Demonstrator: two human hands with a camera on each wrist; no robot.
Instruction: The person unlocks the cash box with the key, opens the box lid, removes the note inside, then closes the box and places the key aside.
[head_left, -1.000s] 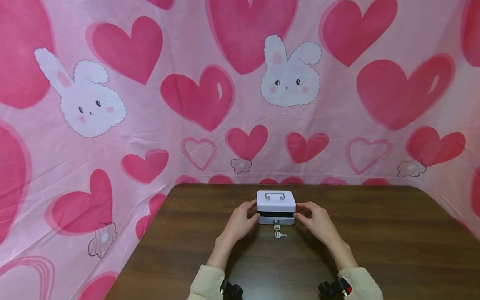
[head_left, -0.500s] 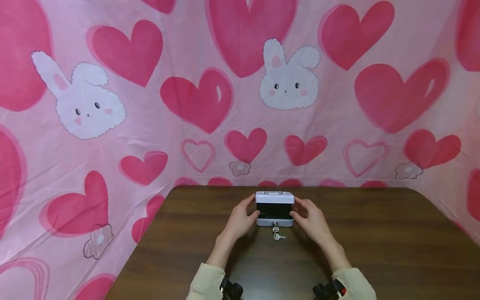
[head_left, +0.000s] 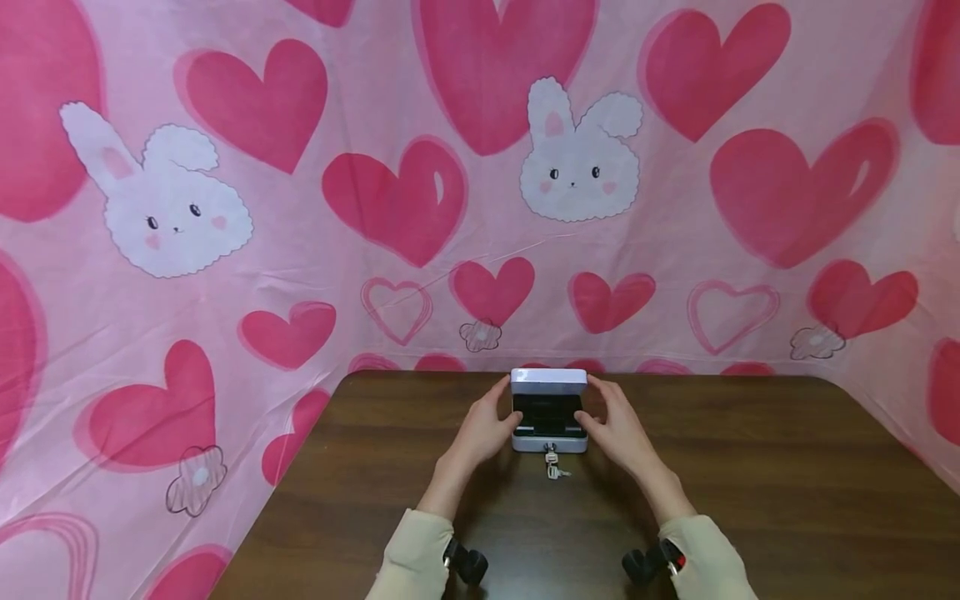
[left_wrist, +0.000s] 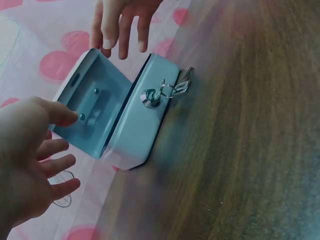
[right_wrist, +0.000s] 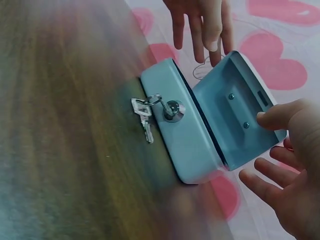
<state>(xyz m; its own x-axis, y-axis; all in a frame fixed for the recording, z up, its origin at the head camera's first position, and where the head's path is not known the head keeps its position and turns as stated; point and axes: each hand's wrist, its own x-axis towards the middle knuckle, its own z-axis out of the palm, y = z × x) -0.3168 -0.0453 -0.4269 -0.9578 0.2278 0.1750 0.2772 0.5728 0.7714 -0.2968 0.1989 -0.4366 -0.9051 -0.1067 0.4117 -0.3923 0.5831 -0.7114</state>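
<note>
1. The box looked like thin painted metal: probably stiff, fairly light, and slick enough to slide on the wooden table if pushed.
2. Its lid likely pivoted at the back, so its two side edges, pressed from within and behind, seemed the best hold; for carrying, the sides of the base would have served better (the lid alone might have tipped everything).
3. The lid stood raised at a tilt, pale and glossy, with two screws on its inner face; the base looked grayish, dark within.
4. A round lock sat in the front, and keys hung from it by a ring.
5. The left hand pinched one side edge of the lid, the right hand the other, and the remaining fingers of each spread loosely.
6. The box stood near the far edge of the table, between both hands, before a pink cloth printed with hearts and rabbits.
</note>
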